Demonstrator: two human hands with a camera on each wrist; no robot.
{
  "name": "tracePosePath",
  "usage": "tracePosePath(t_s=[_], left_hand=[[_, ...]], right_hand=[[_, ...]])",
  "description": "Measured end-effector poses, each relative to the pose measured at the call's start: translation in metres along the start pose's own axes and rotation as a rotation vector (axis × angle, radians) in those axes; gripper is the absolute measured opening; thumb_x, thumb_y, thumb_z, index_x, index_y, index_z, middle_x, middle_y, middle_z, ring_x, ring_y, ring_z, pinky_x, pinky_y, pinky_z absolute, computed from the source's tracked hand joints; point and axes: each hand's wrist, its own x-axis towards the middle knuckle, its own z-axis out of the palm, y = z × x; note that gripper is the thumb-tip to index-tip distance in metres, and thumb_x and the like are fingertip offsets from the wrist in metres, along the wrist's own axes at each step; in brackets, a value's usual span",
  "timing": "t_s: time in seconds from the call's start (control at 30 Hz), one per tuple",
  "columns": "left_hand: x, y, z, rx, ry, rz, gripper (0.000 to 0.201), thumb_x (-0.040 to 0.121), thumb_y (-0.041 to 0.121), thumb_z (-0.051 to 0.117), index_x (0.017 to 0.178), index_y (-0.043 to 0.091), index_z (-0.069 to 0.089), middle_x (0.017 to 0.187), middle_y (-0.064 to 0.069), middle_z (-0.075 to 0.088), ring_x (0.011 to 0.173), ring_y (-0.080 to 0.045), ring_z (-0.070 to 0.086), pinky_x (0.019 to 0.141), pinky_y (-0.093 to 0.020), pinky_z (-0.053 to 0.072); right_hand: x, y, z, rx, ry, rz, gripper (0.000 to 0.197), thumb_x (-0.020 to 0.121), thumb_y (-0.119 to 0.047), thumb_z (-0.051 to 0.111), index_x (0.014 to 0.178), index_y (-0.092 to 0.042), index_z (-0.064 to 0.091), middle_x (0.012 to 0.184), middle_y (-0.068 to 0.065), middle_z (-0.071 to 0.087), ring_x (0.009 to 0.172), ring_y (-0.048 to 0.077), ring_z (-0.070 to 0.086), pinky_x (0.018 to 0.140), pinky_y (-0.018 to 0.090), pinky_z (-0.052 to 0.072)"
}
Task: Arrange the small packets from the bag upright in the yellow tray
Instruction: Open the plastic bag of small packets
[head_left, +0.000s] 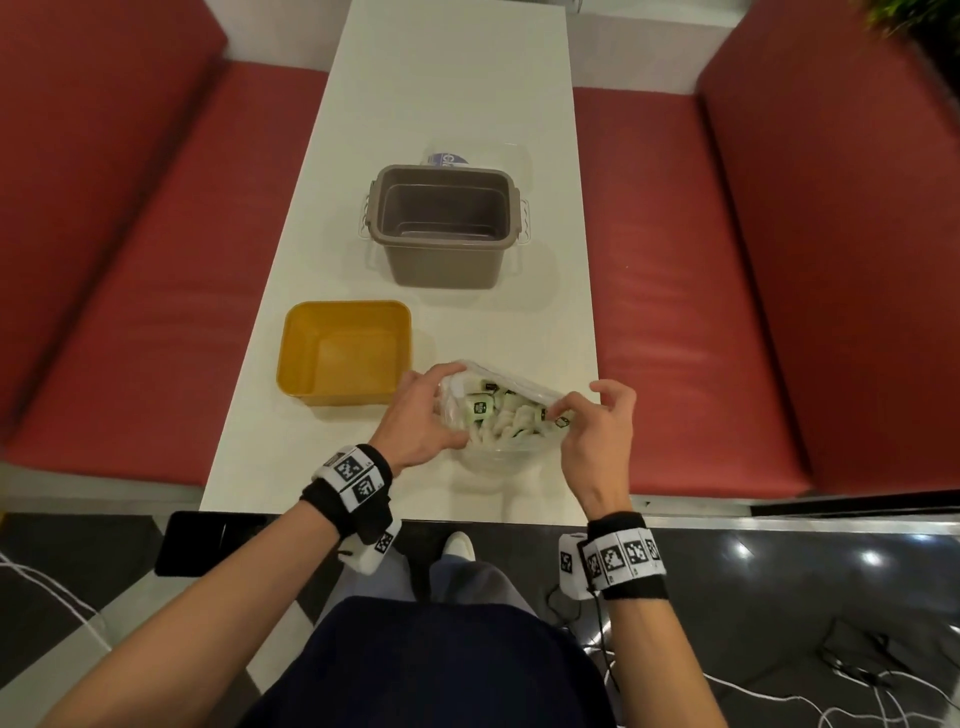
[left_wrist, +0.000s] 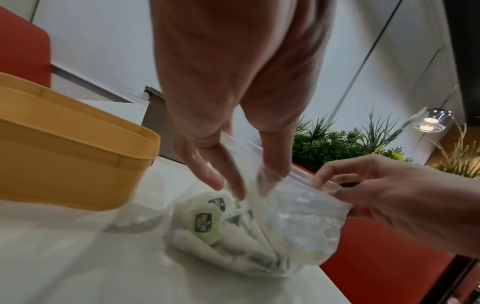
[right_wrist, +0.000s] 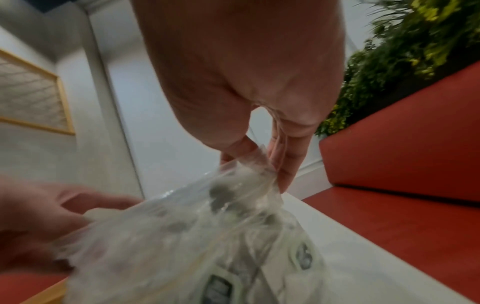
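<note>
From my seat, the long white worktop (head_left: 447, 93) runs away between red benches (head_left: 130, 249). A grey bin (head_left: 441, 260) stands at its middle, and the yellow tray (head_left: 306, 358) sits nearer, with nothing in it that I can see. Just right of the tray is the clear bag (head_left: 498, 415), resting on the worktop close to its right edge and still holding all the small packets (head_left: 480, 405).

My left hand (head_left: 415, 415) has its fingers curled onto the bag's near-left lip. My right hand (head_left: 587, 431) pinches the opposite rim between thumb and forefinger, its other fingers spread and free.

The risks as I judge them:
- The bag is limp film. If I pull the mouth apart unevenly, it could tip and spill packets toward the worktop's right edge and down onto the bench.
- The packets look soft and slim, so in a bare tray the first ones will likely flop over with nothing to lean on.
- The film could tear, or slip out of the right hand's light pinch.

What I cannot make out:
- Whether the bag's seal is fully open; the rim is blurred in both wrist views.
- The packet count, since they are heaped and overlapping.
- Something clear with a blue label behind the bin, mostly hidden.
</note>
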Motion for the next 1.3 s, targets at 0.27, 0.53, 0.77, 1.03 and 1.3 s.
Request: tracePosePath(t_s=[0.27, 0.53, 0.77, 1.03, 1.3], left_hand=[[0.0, 0.002, 0.007, -0.409, 0.043, -0.019, 0.045, 0.097, 0.013, 0.08, 0.133, 0.038, 0.072, 0.102, -0.003, 0.068, 0.095, -0.025, 0.072, 0.087, -0.041, 0.064], [0.01, -0.008, -0.001, -1.089, -0.207, -0.23, 0.038, 0.108, -0.005, 0.05, 0.137, 0.009, 0.07, 0.119, -0.02, 0.07, 0.102, -0.027, 0.067, 0.092, -0.038, 0.06], [0.023, -0.019, -0.001, -1.337, -0.139, -0.376, 0.036, 0.102, -0.009, 0.037, 0.109, 0.019, 0.059, 0.104, -0.019, 0.064, 0.113, -0.036, 0.055, 0.088, -0.044, 0.051], [0.009, 0.003, 0.011, -0.325, -0.051, 0.074, 0.021, 0.096, 0.004, 0.072, 0.102, 0.024, 0.068, 0.102, -0.003, 0.052, 0.083, -0.019, 0.048, 0.077, -0.029, 0.041], [0.004, 0.001, 0.022, 0.307, 0.068, 0.124, 0.058, 0.098, 0.006, 0.066, 0.152, 0.026, 0.054, 0.135, -0.002, 0.039, 0.098, -0.023, 0.057, 0.093, -0.035, 0.053]], right_hand=[[0.005, 0.004, 0.006, 0.119, -0.169, 0.132, 0.059, 0.096, -0.004, 0.064, 0.137, -0.047, 0.062, 0.103, 0.0, 0.067, 0.091, 0.017, 0.069, 0.087, 0.035, 0.056], [0.022, 0.028, -0.004, 0.938, -0.296, 0.635, 0.062, 0.091, 0.023, 0.055, 0.14, -0.012, 0.069, 0.088, 0.011, 0.068, 0.084, 0.021, 0.069, 0.085, 0.036, 0.061], [0.031, 0.051, -0.006, 1.556, -0.23, 1.145, 0.061, 0.092, 0.024, 0.028, 0.129, -0.013, 0.06, 0.118, 0.027, 0.076, 0.119, 0.042, 0.067, 0.104, 0.056, 0.054], [0.022, 0.043, 0.002, 1.428, -0.255, 0.866, 0.023, 0.085, -0.003, 0.051, 0.092, -0.021, 0.063, 0.097, 0.012, 0.064, 0.086, 0.027, 0.06, 0.079, 0.039, 0.047], [0.015, 0.007, 0.009, -0.118, -0.287, 0.16, 0.056, 0.097, 0.002, 0.056, 0.143, -0.029, 0.062, 0.143, 0.007, 0.042, 0.094, 0.018, 0.062, 0.082, 0.021, 0.049]])
